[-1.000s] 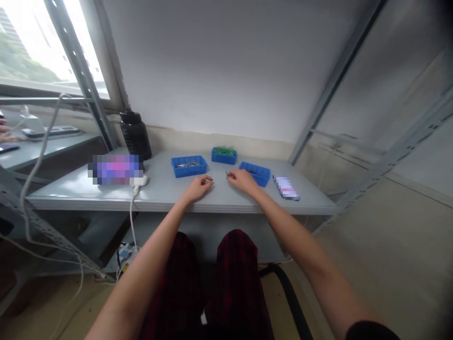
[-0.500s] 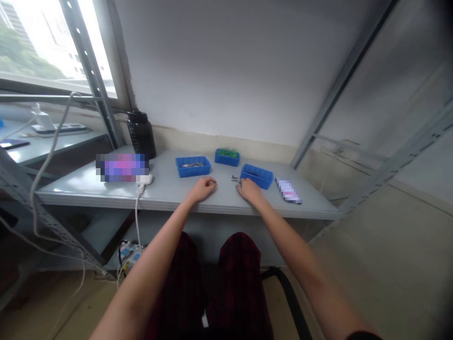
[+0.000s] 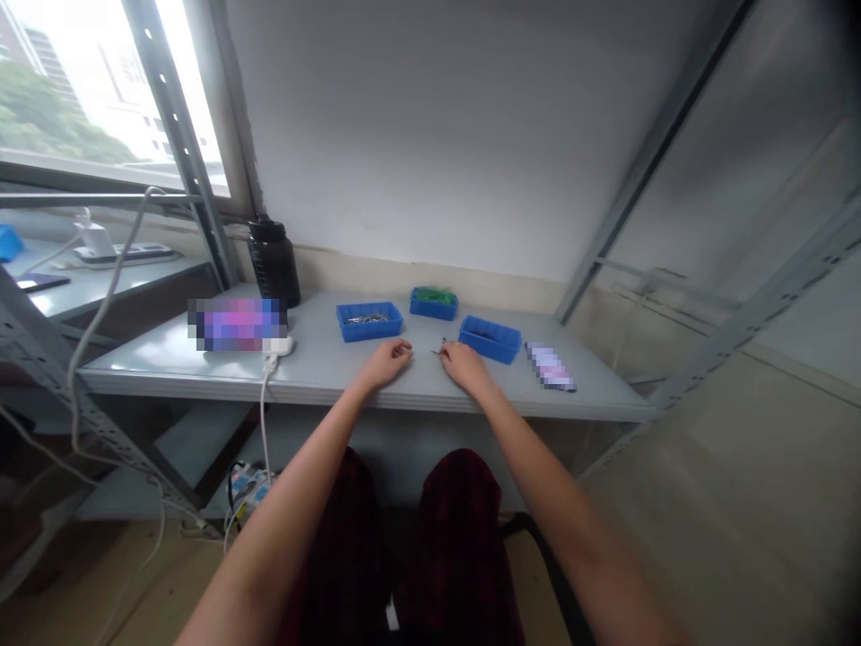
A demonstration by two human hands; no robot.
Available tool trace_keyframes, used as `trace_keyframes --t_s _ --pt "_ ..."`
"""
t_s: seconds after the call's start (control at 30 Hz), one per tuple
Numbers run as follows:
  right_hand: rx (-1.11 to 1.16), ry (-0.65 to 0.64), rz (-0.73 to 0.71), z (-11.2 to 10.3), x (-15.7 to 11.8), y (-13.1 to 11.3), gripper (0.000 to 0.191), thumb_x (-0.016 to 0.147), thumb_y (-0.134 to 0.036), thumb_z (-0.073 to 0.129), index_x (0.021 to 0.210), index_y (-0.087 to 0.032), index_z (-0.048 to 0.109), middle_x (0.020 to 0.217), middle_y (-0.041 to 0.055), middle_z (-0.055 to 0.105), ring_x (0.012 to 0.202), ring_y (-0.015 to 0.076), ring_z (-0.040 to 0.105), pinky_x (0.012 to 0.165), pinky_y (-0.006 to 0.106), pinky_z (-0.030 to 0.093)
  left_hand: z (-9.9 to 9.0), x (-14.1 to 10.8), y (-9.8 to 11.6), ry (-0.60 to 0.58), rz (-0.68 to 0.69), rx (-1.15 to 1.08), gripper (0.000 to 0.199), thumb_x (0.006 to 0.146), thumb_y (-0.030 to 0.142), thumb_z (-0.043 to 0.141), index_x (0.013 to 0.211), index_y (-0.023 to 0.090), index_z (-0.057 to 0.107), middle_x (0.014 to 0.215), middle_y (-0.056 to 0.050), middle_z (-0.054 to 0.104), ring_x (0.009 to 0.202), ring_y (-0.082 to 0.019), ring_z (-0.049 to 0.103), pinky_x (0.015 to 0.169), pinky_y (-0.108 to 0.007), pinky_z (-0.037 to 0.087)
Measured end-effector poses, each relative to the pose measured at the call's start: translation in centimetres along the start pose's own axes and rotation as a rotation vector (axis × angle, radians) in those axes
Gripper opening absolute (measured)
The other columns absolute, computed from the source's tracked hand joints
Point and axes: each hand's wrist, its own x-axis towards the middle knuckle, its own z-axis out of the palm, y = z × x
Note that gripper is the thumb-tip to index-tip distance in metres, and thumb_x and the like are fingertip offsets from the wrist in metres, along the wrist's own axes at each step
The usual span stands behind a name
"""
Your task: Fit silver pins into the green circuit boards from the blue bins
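Right hand has shifted over small dark pieces inward of the desk's front edge, apparently pinching one, suggesting handling is under way; left hand curls, grip indeterminable.

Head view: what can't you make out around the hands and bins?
All in head view:
Left hand: what, if anything, its grip holds; its curl hides that.
Small dark slender piece beside the right hand: exact type; too small.
Blue rectangular plastic bin right of that hand: full contents; near wall hides part.
Flat phone: screen content; pixelated.
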Motion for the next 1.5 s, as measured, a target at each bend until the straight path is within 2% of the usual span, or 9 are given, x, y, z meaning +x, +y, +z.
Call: trace_keyframes --t_s 0.1,0.2,0.33,0.43,0.63,0.8,1.17,1.3,1.5 --pt "0.14 -0.024 -0.144 1.1 0.7 -1.1 0.017 0.094 -0.022 0.053 0.1 -0.019 0.069 0.104 0.0095 0.071 0.1 0.02 0.063 0.089 0.028 0.043 0.2 0.1 -0.3 0.014 0.0 0.018 0.04 0.084 0.032 0.057 0.117 0.01 0.064 0.106 -0.014 0.07 0.089 -0.024 0.063 0.085 -0.037 0.049" --pt "0.267 -0.004 -0.186 2.2 1.0 -1.5 0.018 0.094 -0.021 0.053 0.102 -0.016 0.069 0.104 0.0098 0.071 0.097 0.0183 0.063 0.088 0.028 0.043 0.3 0.2 -0.4 -0.009 0.012 0.035 0.04 0.082 0.033 0.058 0.114 0.01 0.066 0.112 -0.016 0.069 0.093 -0.026 0.063 0.088 -0.039 0.048" --pt "0.423 0.016 -0.212 2.9 0.8 -1.0 0.018 0.093 -0.024 0.055 0.101 -0.017 0.07 0.103 0.0071 0.073 0.093 0.0171 0.064 0.086 0.028 0.044 0.0 0.1 0.1 -0.082 0.047 0.04 0.032 0.08 0.035 0.057 0.098 0.012 0.072 0.1 -0.012 0.073 0.089 -0.026 0.064 0.087 -0.038 0.048" --pt "0.528 0.015 -0.211 3.0 0.7 -0.7 0.017 0.091 -0.027 0.058 0.099 -0.018 0.07 0.099 0.0049 0.073 0.089 0.0158 0.065 0.082 0.027 0.046 -0.2 -0.1 0.6 -0.128 0.067 0.027 0.033 0.081 0.037 0.056 0.096 0.014 0.072 0.092 -0.009 0.074 0.086 -0.024 0.065 0.084 -0.035 0.048" --pt "0.674 0.05 -0.131 2.9 0.8 -0.5 0.018 0.089 -0.026 0.058 0.101 -0.017 0.068 0.097 0.0066 0.073 0.087 0.016 0.066 0.083 0.029 0.048 -0.5 -0.3 1.1 -0.089 0.063 0.044 0.039 0.084 0.044 0.05 0.089 0.013 0.072 0.086 -0.009 0.073 0.082 -0.024 0.063 0.079 -0.034 0.046" --pt "0.718 0.026 -0.121 2.9 0.8 -0.5 0.015 0.087 -0.024 0.061 0.096 -0.018 0.07 0.093 0.0058 0.073 0.085 0.0157 0.066 0.082 0.029 0.048 -0.4 -0.1 0.8 -0.071 0.056 0.04 0.039 0.084 0.045 0.049 0.088 0.013 0.072 0.085 -0.008 0.072 0.081 -0.023 0.062 0.078 -0.034 0.046" --pt "0.717 0.042 -0.085 2.8 0.7 -0.6 0.022 0.088 -0.028 0.061 0.105 -0.017 0.07 0.089 0.0063 0.072 0.083 0.0158 0.064 0.081 0.029 0.047 -0.4 0.3 0.2 -0.076 0.057 0.011 0.033 0.081 0.041 0.051 0.084 0.015 0.07 0.088 -0.009 0.073 0.085 -0.025 0.064 0.083 -0.035 0.046" --pt "0.724 0.048 -0.103 2.6 0.5 -0.8 0.018 0.088 -0.03 0.06 0.097 -0.018 0.072 0.097 0.0074 0.074 0.088 0.0163 0.065 0.084 0.03 0.047 -0.3 0.3 0.0 -0.064 0.057 -0.004 0.035 0.082 0.042 0.05 0.087 0.014 0.07 0.089 -0.009 0.073 0.081 -0.023 0.063 0.082 -0.035 0.046" --pt "0.721 0.044 -0.092 2.6 0.6 -0.7 0.015 0.087 -0.026 0.061 0.095 -0.018 0.071 0.091 0.0055 0.073 0.083 0.0157 0.064 0.081 0.029 0.047 -0.4 0.1 0.6 -0.073 0.058 -0.008 0.036 0.081 0.044 0.052 0.084 0.013 0.07 0.088 -0.009 0.073 0.083 -0.024 0.063 0.082 -0.034 0.047"
